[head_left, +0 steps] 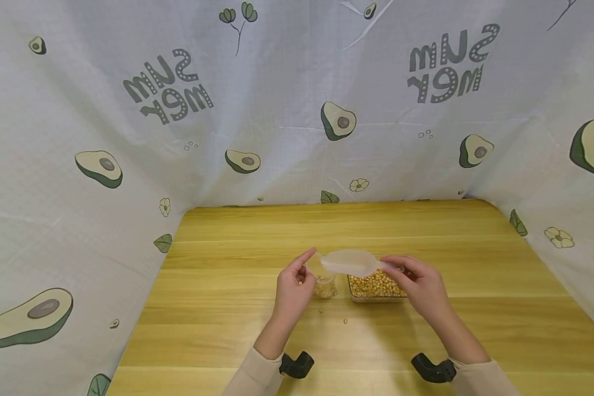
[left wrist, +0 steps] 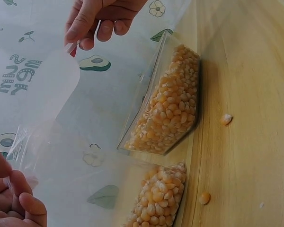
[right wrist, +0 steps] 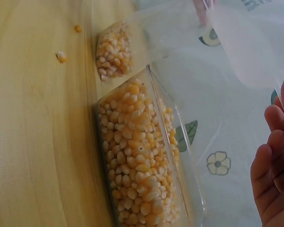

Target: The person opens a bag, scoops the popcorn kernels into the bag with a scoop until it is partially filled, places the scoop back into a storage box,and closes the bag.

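My right hand grips the handle of a translucent white scoop, thumb on one side and fingers on the other. The scoop lies nearly level, its front end at the mouth of a clear plastic bag. With thumb and fingers, my left hand pinches the bag's upper edge. Corn kernels fill the bottom of the bag, which stands on the table. Beside it, below the scoop, is a clear rectangular container full of corn kernels.
Two loose kernels, one nearer the container and one nearer the bag, lie on the wooden table. A white curtain printed with avocados hangs behind and at both sides of the table.
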Action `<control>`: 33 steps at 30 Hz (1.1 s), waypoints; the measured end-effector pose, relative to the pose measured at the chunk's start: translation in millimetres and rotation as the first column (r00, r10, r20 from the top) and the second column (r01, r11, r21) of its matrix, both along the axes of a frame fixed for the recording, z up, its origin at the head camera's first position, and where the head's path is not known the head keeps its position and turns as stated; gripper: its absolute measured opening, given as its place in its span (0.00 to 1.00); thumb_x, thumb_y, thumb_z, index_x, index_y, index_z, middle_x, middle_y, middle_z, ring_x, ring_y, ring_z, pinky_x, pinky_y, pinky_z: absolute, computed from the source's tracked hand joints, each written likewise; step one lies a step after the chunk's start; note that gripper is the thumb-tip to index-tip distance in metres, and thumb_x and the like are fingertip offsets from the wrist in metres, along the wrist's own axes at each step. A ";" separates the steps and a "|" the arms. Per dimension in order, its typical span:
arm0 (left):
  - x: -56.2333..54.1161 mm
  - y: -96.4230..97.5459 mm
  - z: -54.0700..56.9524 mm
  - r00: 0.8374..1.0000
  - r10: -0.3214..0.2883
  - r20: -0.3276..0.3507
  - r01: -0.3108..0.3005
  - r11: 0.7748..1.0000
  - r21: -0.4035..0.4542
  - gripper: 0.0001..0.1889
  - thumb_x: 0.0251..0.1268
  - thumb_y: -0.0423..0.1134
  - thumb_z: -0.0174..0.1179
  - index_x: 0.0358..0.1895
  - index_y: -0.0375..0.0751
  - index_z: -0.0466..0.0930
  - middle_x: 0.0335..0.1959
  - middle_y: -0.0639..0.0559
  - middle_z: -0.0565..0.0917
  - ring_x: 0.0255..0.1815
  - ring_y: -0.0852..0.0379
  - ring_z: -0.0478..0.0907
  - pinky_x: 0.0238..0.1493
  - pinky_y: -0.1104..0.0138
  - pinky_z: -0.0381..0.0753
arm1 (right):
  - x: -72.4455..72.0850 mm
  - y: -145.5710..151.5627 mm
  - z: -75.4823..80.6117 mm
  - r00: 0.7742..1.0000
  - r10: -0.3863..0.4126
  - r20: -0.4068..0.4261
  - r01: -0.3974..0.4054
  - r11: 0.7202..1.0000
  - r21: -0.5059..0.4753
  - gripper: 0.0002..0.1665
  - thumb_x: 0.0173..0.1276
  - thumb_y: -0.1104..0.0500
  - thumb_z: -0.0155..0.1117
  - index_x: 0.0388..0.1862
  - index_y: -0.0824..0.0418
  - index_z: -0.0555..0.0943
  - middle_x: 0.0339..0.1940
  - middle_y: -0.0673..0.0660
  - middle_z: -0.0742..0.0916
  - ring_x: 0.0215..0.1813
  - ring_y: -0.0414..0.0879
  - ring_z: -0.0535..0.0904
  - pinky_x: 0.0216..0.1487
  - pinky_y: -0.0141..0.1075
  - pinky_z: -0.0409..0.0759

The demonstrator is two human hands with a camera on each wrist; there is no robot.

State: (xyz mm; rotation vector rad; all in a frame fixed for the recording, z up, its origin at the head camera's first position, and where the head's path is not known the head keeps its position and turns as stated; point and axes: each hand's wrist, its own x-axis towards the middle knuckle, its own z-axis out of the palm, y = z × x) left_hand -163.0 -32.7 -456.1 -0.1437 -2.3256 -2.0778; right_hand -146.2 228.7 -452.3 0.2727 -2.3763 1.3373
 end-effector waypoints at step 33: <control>2.8 1.3 -1.3 1.000 0.016 0.025 -0.017 0.999 0.032 0.30 0.62 0.25 0.50 0.64 0.57 0.80 0.30 0.53 0.70 0.25 0.62 0.64 0.21 0.76 0.60 | 21.9 54.2 -27.5 0.976 -0.157 0.151 0.166 0.985 -0.049 0.14 0.71 0.63 0.63 0.52 0.68 0.84 0.27 0.44 0.82 0.24 0.41 0.73 0.21 0.33 0.69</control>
